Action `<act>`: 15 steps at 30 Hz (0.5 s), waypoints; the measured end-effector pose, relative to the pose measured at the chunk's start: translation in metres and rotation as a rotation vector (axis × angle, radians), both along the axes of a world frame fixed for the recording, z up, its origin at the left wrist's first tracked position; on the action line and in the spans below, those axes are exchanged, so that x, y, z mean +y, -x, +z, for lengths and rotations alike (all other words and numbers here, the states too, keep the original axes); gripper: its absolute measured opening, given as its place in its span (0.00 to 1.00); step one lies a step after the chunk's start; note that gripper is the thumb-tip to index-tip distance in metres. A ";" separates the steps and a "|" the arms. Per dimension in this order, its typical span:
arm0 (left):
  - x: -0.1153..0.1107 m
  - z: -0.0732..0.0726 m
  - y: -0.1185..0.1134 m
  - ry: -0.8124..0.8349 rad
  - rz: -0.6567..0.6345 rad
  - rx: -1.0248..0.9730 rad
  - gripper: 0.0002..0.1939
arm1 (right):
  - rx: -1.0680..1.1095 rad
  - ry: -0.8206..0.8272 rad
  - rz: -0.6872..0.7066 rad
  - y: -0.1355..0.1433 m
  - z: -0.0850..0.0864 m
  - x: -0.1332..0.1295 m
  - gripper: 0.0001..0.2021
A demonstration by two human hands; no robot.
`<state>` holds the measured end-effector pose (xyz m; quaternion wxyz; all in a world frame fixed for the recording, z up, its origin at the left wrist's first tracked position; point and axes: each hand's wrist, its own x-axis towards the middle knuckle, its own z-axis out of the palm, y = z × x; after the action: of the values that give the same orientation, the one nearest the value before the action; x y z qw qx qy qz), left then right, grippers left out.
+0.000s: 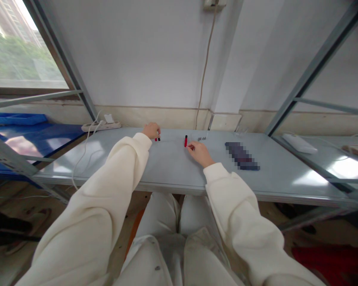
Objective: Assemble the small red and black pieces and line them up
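Note:
A slim red tube with a black end (186, 140) is on the grey tabletop (173, 167), its black end away from me. Thumb and fingers of my right hand (200, 153) are closed at its near red end. To the left, my left hand (151, 130) is curled, with small red-and-black pieces (157, 139) showing beneath its closed fingertips. How its fingers grip them is partly hidden. Several tiny silvery parts (202, 139) lie just beyond my right hand.
A blurred-out dark flat object (242, 156) lies right of my right hand. At the back left is a white power strip (101, 126) with a cable (84, 155) running over the front edge. Metal frame posts (304, 75) stand at both sides, and a wall (143, 59) rises behind.

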<state>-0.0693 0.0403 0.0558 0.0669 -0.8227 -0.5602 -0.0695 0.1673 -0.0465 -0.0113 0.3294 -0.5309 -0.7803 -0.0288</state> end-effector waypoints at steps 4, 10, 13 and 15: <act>0.002 -0.001 0.001 0.020 -0.001 -0.004 0.12 | -0.003 0.010 -0.002 0.000 0.001 -0.001 0.08; 0.005 -0.005 0.003 0.022 -0.008 -0.024 0.17 | 0.000 0.015 -0.006 -0.001 0.002 -0.001 0.07; 0.004 -0.006 0.004 0.022 -0.007 -0.048 0.20 | -0.003 0.015 -0.003 -0.001 0.001 -0.001 0.07; 0.004 -0.006 0.004 -0.003 -0.007 -0.078 0.21 | -0.002 0.012 -0.004 -0.001 0.000 0.000 0.07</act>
<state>-0.0736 0.0438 0.0495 0.0461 -0.8212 -0.5594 -0.1026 0.1685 -0.0465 -0.0111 0.3254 -0.5345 -0.7796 -0.0251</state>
